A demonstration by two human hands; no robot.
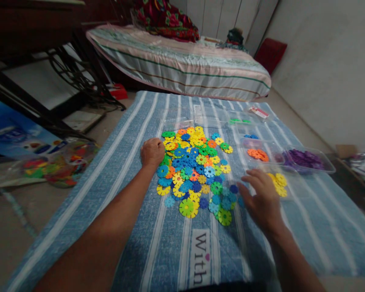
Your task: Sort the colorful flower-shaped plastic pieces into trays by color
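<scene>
Plastic, multicoloured notched discs (191, 165) heap centrally on blue-and-white striped cloth (121, 174); probably light, stiff, slippery, best pinched by rims. Left hand (152, 152) curls at left, grip indiscernible; right hand (262, 198), near right, fingers apart.

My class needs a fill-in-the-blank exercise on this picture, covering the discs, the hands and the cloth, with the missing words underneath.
1. The person's ____ hand is at the left edge of the pile of discs.
2. The discs in the rightmost container are ____.
3. The cloth is blue with ____ stripes.
4. The large word printed on the cloth reads "____".

Missing words: left; purple; white; With.
</scene>
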